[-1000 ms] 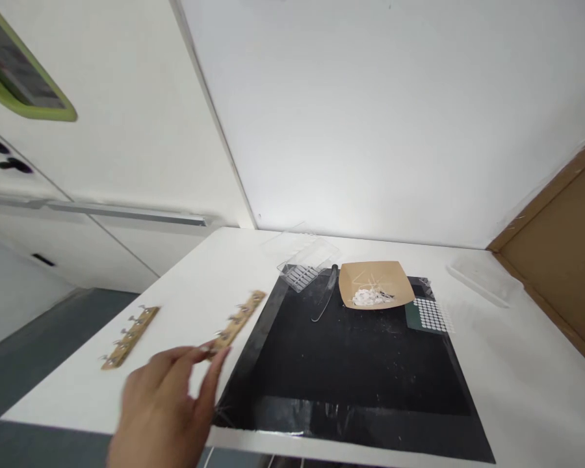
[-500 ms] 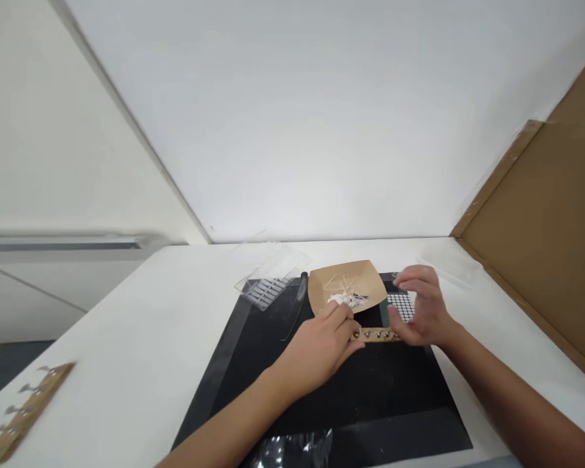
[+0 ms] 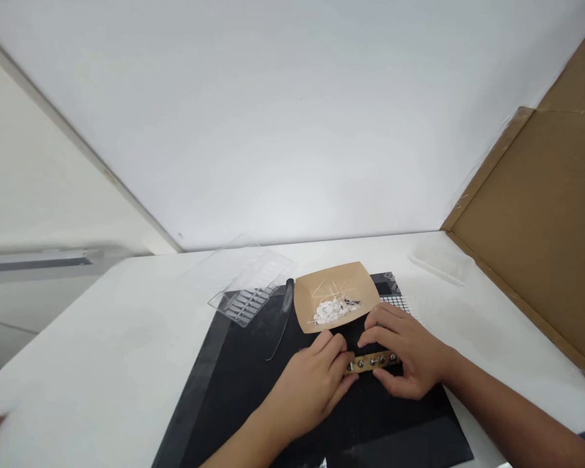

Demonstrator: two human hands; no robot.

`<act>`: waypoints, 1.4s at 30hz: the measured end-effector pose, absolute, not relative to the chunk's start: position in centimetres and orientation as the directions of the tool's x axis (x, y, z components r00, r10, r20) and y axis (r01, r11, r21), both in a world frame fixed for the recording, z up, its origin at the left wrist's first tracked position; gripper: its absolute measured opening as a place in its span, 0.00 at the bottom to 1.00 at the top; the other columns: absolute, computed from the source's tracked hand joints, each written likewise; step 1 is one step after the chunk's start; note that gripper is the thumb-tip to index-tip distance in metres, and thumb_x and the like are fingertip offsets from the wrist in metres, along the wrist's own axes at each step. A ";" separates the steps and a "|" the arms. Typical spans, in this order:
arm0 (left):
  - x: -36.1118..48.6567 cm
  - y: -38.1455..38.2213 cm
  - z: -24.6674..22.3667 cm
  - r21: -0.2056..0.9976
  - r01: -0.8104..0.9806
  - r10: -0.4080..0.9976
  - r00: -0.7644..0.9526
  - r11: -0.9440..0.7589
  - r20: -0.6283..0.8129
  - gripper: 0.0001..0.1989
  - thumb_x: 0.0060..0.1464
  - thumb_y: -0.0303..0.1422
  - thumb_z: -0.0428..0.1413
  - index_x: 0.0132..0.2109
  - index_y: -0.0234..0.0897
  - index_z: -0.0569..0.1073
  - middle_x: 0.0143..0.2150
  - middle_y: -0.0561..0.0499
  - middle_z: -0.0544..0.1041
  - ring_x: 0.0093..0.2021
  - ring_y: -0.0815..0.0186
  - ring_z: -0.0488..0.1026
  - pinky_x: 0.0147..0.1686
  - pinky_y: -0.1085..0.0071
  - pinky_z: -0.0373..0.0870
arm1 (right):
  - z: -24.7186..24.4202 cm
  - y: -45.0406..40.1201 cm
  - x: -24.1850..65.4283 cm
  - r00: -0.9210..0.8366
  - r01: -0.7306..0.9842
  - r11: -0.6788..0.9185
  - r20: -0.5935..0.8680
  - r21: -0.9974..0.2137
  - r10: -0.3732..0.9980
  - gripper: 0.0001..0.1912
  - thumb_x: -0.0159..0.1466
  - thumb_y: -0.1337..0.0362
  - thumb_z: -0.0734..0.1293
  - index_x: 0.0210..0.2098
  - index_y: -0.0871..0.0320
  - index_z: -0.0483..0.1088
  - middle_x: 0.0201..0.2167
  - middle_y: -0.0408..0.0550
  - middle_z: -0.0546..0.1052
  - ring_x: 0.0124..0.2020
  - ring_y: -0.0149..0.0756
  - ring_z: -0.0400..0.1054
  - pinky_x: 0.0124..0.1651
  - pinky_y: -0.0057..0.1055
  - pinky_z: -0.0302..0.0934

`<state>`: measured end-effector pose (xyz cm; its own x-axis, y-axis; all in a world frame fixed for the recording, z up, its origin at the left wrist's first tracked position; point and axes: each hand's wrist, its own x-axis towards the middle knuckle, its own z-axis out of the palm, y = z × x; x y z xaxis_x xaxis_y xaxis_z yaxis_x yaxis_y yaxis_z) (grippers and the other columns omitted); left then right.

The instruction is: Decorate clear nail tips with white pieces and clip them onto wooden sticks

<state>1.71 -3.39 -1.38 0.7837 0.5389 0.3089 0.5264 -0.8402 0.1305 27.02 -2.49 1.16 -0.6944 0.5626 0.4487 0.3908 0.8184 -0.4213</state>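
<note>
My left hand [image 3: 316, 374] is closed on the left end of a narrow wooden strip [image 3: 365, 363] that carries a row of small round metal pegs. Around the strip's right part is my right hand [image 3: 402, 351], its thumb on the near side and its fingers apart on the far side. No object shows between them except the strip; whether they touch it I cannot tell. Just beyond my hands lies a brown paper tray [image 3: 363, 279] with white scraps and thin sticks in it.
A black mat [image 3: 253, 396] lies under my hands on the white table [image 3: 102, 364]. Left of the tray are a dark curved tool [image 3: 287, 302] and a clear plastic case [image 3: 251, 292]. A white dotted sheet [image 3: 397, 301] and a clear lid [image 3: 439, 265] lie right; cardboard [image 3: 531, 214] stands there.
My right hand has come down from above the strip's right end to around it, fingers and thumb still apart. My left hand keeps hold of the left end. The view has shifted.
</note>
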 end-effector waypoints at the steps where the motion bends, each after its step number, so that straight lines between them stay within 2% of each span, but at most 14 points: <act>1: 1.7 -3.4 -1.3 0.140 0.524 0.540 0.785 -0.840 0.303 0.08 0.70 0.36 0.56 0.47 0.36 0.75 0.41 0.46 0.74 0.43 0.57 0.71 0.36 0.63 0.73 | 1.1 -2.5 27.0 -0.704 0.391 0.816 0.433 -0.425 0.563 0.19 0.60 0.63 0.68 0.51 0.54 0.68 0.43 0.52 0.71 0.44 0.46 0.66 0.46 0.44 0.63; 7: 1.3 -3.2 -1.3 0.231 0.530 0.578 0.758 -0.816 0.301 0.08 0.70 0.36 0.55 0.45 0.37 0.76 0.41 0.46 0.74 0.45 0.57 0.71 0.39 0.63 0.72 | 0.9 -2.2 27.3 -0.727 0.390 0.805 0.386 -0.447 0.568 0.15 0.61 0.63 0.69 0.48 0.55 0.69 0.42 0.50 0.72 0.43 0.44 0.66 0.47 0.42 0.63; 12: 1.0 -2.8 -1.4 0.297 0.514 0.592 0.731 -0.805 0.339 0.07 0.68 0.34 0.56 0.48 0.37 0.77 0.43 0.46 0.75 0.45 0.58 0.71 0.42 0.64 0.73 | 0.6 -2.0 27.3 -0.735 0.403 0.798 0.362 -0.447 0.574 0.16 0.60 0.62 0.71 0.47 0.56 0.70 0.40 0.49 0.73 0.41 0.43 0.66 0.46 0.40 0.62; 16: 1.0 -2.8 -1.3 0.315 0.496 0.585 0.728 -0.809 0.357 0.07 0.68 0.31 0.55 0.46 0.38 0.77 0.41 0.46 0.75 0.44 0.59 0.71 0.42 0.64 0.73 | 0.3 -2.1 27.0 -0.743 0.407 0.801 0.351 -0.439 0.570 0.11 0.62 0.63 0.71 0.44 0.56 0.71 0.37 0.47 0.72 0.39 0.39 0.66 0.43 0.36 0.61; 26: 0.8 -2.7 -1.4 0.412 0.427 0.581 0.707 -0.805 0.402 0.06 0.69 0.30 0.56 0.47 0.39 0.77 0.43 0.46 0.78 0.46 0.61 0.73 0.44 0.66 0.75 | -0.1 -2.2 26.7 -0.728 0.397 0.819 0.402 -0.414 0.555 0.05 0.66 0.67 0.70 0.41 0.55 0.71 0.36 0.46 0.75 0.38 0.37 0.68 0.42 0.35 0.61; 32: 0.9 -2.5 -1.5 0.420 0.389 0.560 0.698 -0.820 0.446 0.08 0.70 0.31 0.56 0.45 0.40 0.80 0.40 0.48 0.80 0.44 0.63 0.75 0.43 0.69 0.76 | -0.4 -2.2 26.6 -0.728 0.387 0.842 0.437 -0.375 0.529 0.02 0.67 0.67 0.70 0.39 0.55 0.73 0.35 0.45 0.76 0.38 0.36 0.69 0.40 0.34 0.62; 38: 1.0 -2.6 -1.8 0.449 0.378 0.574 0.671 -0.810 0.469 0.08 0.70 0.31 0.56 0.43 0.39 0.80 0.37 0.49 0.81 0.42 0.63 0.75 0.41 0.68 0.76 | -0.6 -2.2 26.5 -0.719 0.408 0.855 0.464 -0.319 0.517 0.08 0.68 0.67 0.70 0.31 0.55 0.70 0.36 0.46 0.77 0.37 0.36 0.69 0.38 0.34 0.62; 42: 1.1 -2.6 -1.8 0.468 0.377 0.586 0.661 -0.800 0.469 0.08 0.70 0.32 0.56 0.44 0.39 0.80 0.36 0.49 0.81 0.41 0.63 0.75 0.41 0.68 0.76 | -0.6 -2.3 26.3 -0.723 0.389 0.857 0.465 -0.338 0.511 0.07 0.68 0.69 0.69 0.34 0.55 0.70 0.39 0.46 0.79 0.40 0.36 0.71 0.41 0.34 0.64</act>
